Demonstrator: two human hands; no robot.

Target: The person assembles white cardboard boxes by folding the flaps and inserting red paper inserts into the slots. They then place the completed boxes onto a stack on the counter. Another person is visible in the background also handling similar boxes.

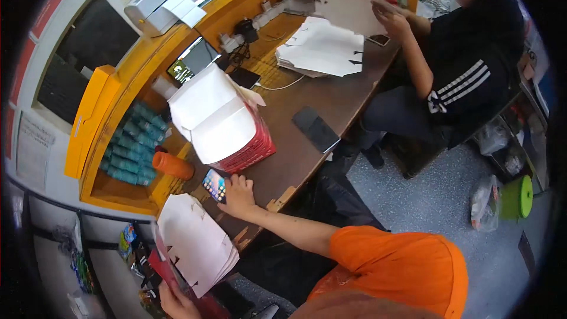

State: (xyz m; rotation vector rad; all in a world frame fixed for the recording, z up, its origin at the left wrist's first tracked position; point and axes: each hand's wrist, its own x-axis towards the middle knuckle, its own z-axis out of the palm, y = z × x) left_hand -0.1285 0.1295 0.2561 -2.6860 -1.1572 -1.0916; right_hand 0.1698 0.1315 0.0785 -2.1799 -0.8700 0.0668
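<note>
My right hand (238,197) rests at the near edge of the brown desk, closed against the side of a lit smartphone (214,185). The thumb is hidden. At the lower left, my left hand (176,303) grips the edge of a red-and-white cardboard sheet (165,267). Beside that sheet, a stack of flat white box blanks (195,239) with cut notches hangs over the desk corner. Just beyond the phone stands a red-and-white carton (227,133) with its lid raised and a white inside. An orange cylinder (173,165) lies next to it.
A dark phone (316,129) lies on the desk (283,162). Farther back is another stack of white blanks (323,47). A co-worker (466,65) at the far right holds a large cardboard sheet (345,5). Teal rolls (133,147) fill a shelf. A label printer (162,3) sits above.
</note>
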